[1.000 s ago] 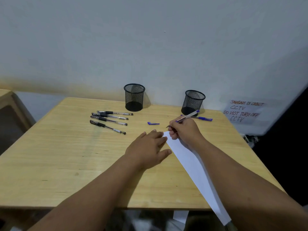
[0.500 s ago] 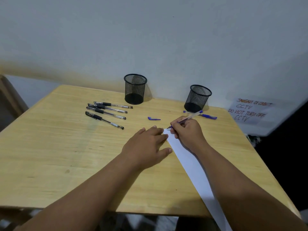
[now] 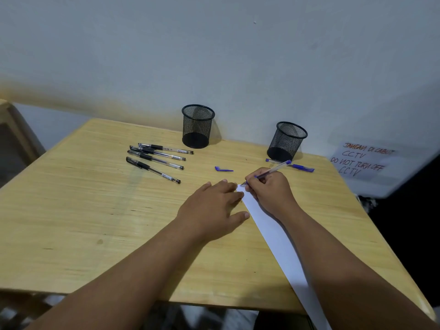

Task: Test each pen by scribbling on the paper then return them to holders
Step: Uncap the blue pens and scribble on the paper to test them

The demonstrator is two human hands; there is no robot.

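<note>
right hand [image 3: 270,190] pinching a blue pen [image 3: 273,169] tip-down on the paper [image 3: 273,232] strip's far end, left hand [image 3: 214,210] flat, fingers relaxed, pinning paper's left edge, both holders [image 3: 197,126] far back

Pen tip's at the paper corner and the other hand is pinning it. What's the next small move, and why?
Probably scribble a short stroke: the right hand grips the blue pen with its tip at the paper corner, the left hand pins the sheet, and no mark shows.
</note>
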